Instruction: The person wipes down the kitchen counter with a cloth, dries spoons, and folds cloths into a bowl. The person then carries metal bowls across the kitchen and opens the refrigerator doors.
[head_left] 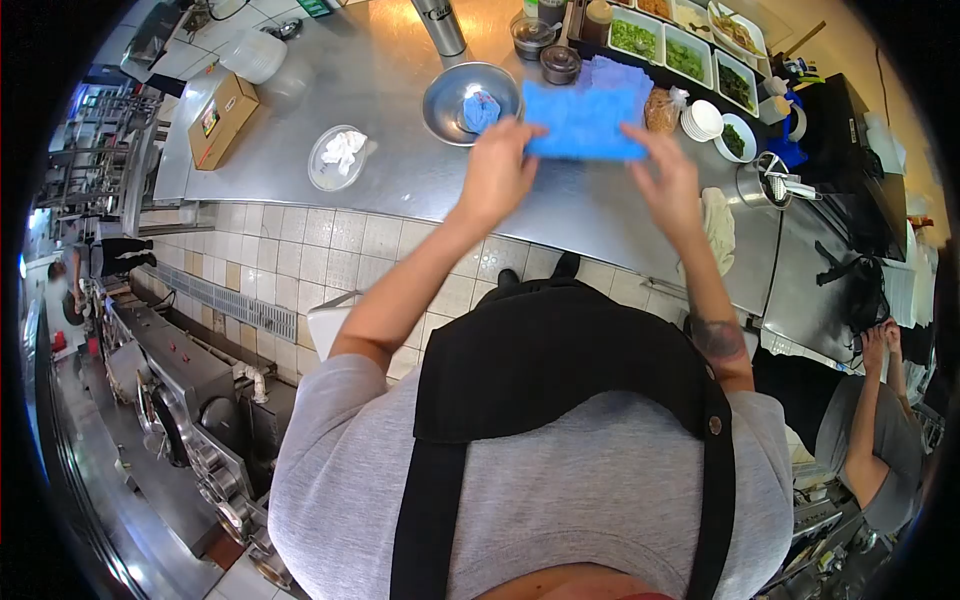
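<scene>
Taken from left to right, with clock positions read from the held blue cloth [585, 122]: one cardboard box [226, 122] at nine o'clock, one clear round dish [322, 178] with crumpled white material [344, 150] nearer at nine, and one steel bowl [437, 108] just beside at nine, holding one crumpled blue cloth [482, 112]. The left hand [502, 165] pinches the cloth's left end; the right hand [668, 175], slightly blurred, grips its right end, so the cloth spans flat between them above the bench. One bag of brown food [660, 112], a stack of white bowls [702, 120] and one bowl of greens [736, 138] lie at three o'clock; three green-filled tubs [686, 57] sit at two. The bench [420, 185] is bare metal, over a tiled floor [340, 232]. Beyond, bluish-purple cloths [612, 74] are partly hidden by the held one; a pale rag [717, 232] lies at four, and another person [868, 440] stands at five.
</scene>
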